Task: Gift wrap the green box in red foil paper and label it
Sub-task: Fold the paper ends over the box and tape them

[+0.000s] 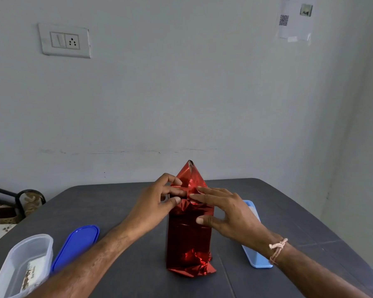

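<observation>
Item: box (pixel 188 233), fully covered in red foil paper (pixel 191 175); none of its own surface shows.
Location: on the dark grey table (pixel 116 201), about midway between the left and right edges, set in from the far edge.
Orientation: appears to stand on end, long axis vertical, one broad face towards the near edge. The foil at the base is crumpled and flares out onto the table on the near side. At the top, a triangular flap rises from the far side with its point upward, not folded down.

Left hand (pixel 157 203): reaches in from the near-left with the wrist raised and the fingers curled. Thumb and forefinger tips pinch the foil at the top left edge.
Right hand (pixel 230 214): reaches in from the near-right, fingers straight and spread. The fingertips press flat on the folded top and the thumb rests against the near face. The fingertips of the two hands almost meet over the top fold.
Wrist band (pixel 277 248): pale thread, on the right wrist.

Other articles:
- Clear plastic tub (pixel 24 265), near-left corner, with a printed item inside.
- Blue lid (pixel 75 246), just beside the tub.
- Light-blue tray (pixel 254 254), right of the box, partly under the right forearm.
- Switch and socket plate (pixel 65 40), on the wall.
- Sheet with a square code (pixel 295 20), on the wall.
</observation>
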The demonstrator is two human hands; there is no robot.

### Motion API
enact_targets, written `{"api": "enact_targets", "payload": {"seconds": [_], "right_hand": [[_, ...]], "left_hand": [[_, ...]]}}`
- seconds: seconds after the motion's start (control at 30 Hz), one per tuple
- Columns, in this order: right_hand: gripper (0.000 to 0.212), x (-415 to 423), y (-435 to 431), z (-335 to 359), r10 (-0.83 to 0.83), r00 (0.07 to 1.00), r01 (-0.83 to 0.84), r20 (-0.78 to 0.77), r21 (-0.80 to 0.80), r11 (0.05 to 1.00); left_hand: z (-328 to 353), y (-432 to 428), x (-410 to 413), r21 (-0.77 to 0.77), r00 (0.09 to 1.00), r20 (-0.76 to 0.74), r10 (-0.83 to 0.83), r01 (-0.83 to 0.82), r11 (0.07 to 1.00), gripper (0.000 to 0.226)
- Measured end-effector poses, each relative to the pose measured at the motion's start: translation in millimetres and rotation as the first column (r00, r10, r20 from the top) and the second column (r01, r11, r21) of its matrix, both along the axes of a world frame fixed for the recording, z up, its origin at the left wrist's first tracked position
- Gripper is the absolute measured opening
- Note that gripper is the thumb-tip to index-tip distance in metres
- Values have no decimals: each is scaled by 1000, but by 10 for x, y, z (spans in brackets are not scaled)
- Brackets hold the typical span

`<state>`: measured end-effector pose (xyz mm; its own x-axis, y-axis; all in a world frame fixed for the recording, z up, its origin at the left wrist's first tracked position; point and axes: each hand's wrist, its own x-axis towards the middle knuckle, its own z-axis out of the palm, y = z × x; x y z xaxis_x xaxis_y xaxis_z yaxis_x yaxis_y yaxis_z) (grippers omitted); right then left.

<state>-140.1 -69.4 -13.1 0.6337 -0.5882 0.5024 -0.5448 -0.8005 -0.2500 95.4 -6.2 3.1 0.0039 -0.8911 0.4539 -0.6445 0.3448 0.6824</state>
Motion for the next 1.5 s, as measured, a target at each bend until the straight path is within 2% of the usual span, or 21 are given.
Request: {"api": "enact_targets", "payload": {"seconds": [0.27,0.37,0.5,0.63,0.7,0.9,1.03,1.17,1.33,1.5], "right_hand": [[28,229,92,-44,38,960,12,279,-175,985],[25,232,121,-97,105,912,-60,397,-125,990],[27,174,173,-86,99,861,-122,498,13,992],[41,160,229,-5,41,888,-95,459,95,991],[44,199,231,16,22,895,-67,446,85,994],[18,298,232,44,66,848,-92,526,23,995],[17,271,268,78,99,817,-138,568,26,990],[25,238,298,111,67,842,-114,535,56,992],[11,273,298,113,82,824,-117,560,27,993],[11,276,357,64,101,821,-142,562,30,989]], "left_hand": [[30,-50,27,32,995,-95,5,-2,999,20],[49,-31,50,62,993,-121,11,-4,998,21],[93,-39,64,123,985,-174,-3,25,992,21],[127,-53,57,159,975,-223,-19,55,986,23],[133,-45,48,161,970,-242,-19,60,985,23],[133,-39,62,152,972,-233,-39,76,985,20],[126,-45,60,144,971,-233,-45,80,986,20],[120,-61,48,132,971,-235,-39,72,989,18],[135,-86,32,135,968,-247,-40,75,988,19],[150,-125,47,147,961,-273,-53,96,985,23]]}}
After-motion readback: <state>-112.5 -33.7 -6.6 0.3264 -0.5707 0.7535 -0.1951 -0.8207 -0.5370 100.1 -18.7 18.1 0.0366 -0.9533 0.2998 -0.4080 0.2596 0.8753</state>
